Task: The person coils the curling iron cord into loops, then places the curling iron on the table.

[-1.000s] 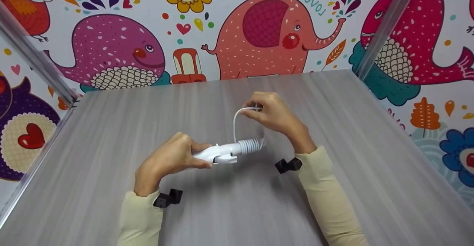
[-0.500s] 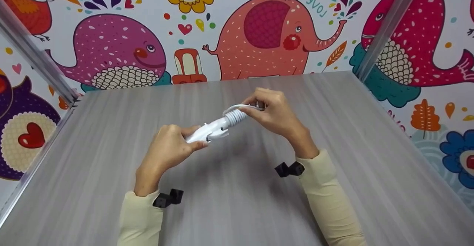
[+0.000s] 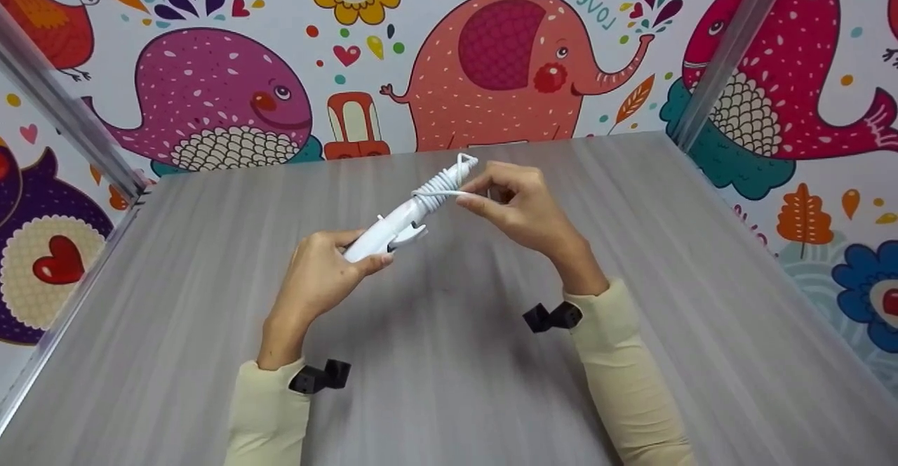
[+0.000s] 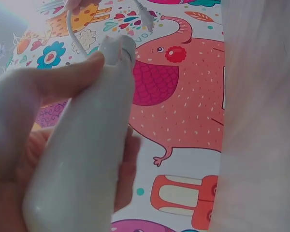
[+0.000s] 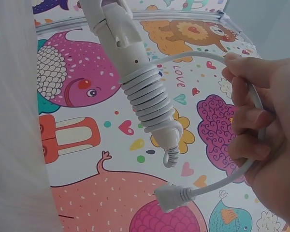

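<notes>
My left hand (image 3: 326,269) grips the thick smooth end of a long white hand-held appliance (image 3: 386,231) with a small lever on its side. Its far end points up and away, above the table. Several tight turns of its white cord (image 5: 147,99) wrap that narrower end, and a short spiral sleeve shows at the tip. My right hand (image 3: 523,203) pinches the loose cord just right of the coils. In the right wrist view the cord runs through the curled fingers (image 5: 251,118), and its white plug (image 5: 171,196) hangs free below. The left thumb (image 4: 75,77) lies along the appliance body.
Below both hands spreads a grey wood-grain table (image 3: 449,382). A wall with printed cartoon animals (image 3: 498,66) stands at its back edge, with metal posts (image 3: 729,59) at the corners. Small black blocks (image 3: 319,376) sit at both sleeve cuffs.
The appliance's wrapped end has swung upward and away, so it tilts more steeply. The loose cord has passed from arching above the coils to lying across them, drawn toward the right hand.
</notes>
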Motion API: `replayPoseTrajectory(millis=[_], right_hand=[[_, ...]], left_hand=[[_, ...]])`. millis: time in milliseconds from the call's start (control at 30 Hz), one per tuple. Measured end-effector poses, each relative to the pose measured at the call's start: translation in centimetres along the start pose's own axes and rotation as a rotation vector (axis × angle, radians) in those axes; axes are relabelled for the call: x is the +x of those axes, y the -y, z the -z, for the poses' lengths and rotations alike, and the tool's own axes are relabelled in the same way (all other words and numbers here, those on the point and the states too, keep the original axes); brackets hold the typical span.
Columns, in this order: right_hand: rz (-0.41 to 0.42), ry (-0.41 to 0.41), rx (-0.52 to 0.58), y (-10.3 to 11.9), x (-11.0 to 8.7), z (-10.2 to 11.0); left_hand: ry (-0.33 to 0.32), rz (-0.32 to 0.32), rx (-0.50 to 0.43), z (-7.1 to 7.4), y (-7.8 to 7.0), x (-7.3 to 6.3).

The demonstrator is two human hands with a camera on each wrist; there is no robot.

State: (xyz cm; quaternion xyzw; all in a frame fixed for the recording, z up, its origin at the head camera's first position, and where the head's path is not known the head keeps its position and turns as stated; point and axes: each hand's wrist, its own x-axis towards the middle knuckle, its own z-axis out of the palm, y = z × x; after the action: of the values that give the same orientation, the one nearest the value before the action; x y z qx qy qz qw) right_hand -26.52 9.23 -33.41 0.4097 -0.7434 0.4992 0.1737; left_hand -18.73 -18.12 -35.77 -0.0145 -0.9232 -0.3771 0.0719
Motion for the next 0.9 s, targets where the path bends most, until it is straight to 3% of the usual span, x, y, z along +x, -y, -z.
replayPoseTrajectory(millis=[133,267,433,567,700,800,900], right_hand=[[-0.035,0.049,0.005,0.0,0.0,0.1],[-0.085,0.100,0.059,-0.2,0.0,0.4],[-0.144,0.205,0.158,-1.1,-0.1,0.8],[-0.168,0.318,0.216,-1.9,-0.3,1.0],[-0.235,0.439,0.198,-2.9,-0.5,1.0],[-0.318,0.519,0.138,-3.8,-0.5,0.7],[-0.389,0.550,0.082,-4.8,-0.6,0.4]], left_hand=[[-0.014,0.042,-0.115,0.0,-0.4,0.0],[-0.021,0.033,-0.296,0.4,-0.4,0.0],[0.027,0.045,-0.477,1.0,-0.3,-0.2],[0.070,0.052,-0.559,1.3,-0.1,-0.3],[0.086,0.027,-0.610,1.7,0.2,-0.3],[0.099,-0.018,-0.642,2.0,0.6,-0.3],[0.143,-0.097,-0.633,2.1,1.1,-0.2]])
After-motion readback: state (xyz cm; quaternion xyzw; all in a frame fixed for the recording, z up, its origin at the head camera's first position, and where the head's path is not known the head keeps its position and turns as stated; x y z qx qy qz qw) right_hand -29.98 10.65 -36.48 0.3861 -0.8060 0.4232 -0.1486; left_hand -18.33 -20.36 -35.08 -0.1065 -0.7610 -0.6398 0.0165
